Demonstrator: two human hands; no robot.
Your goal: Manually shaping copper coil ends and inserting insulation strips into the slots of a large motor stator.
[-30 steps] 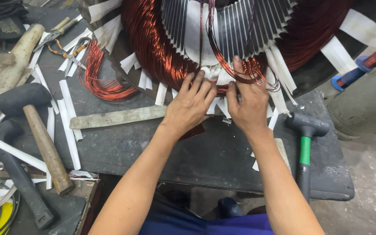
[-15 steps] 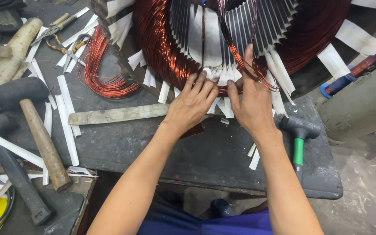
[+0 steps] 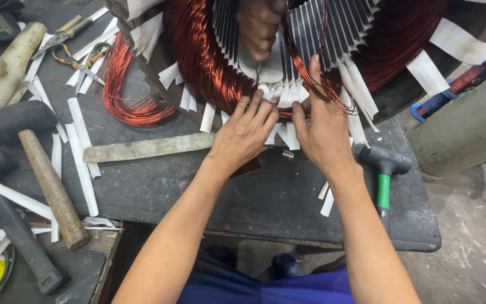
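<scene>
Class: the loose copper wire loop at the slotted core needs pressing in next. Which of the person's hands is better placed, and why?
Probably the right hand: its fingers already reach up along the copper wire loop at the slotted core. The left hand lies lower, on the white paper strips.

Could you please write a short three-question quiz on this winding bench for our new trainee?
1. True or false: both hands rest on the copper coils at the stator's lower edge.
2. Which mallet lies nearest the right hand: A green-handled, B wooden-handled?
3. What flat thing lies left of the left hand?

Key
1. True: left hand and right hand press the copper coils of the stator.
2. A, the green-handled mallet.
3. A flat wooden stick.
</scene>
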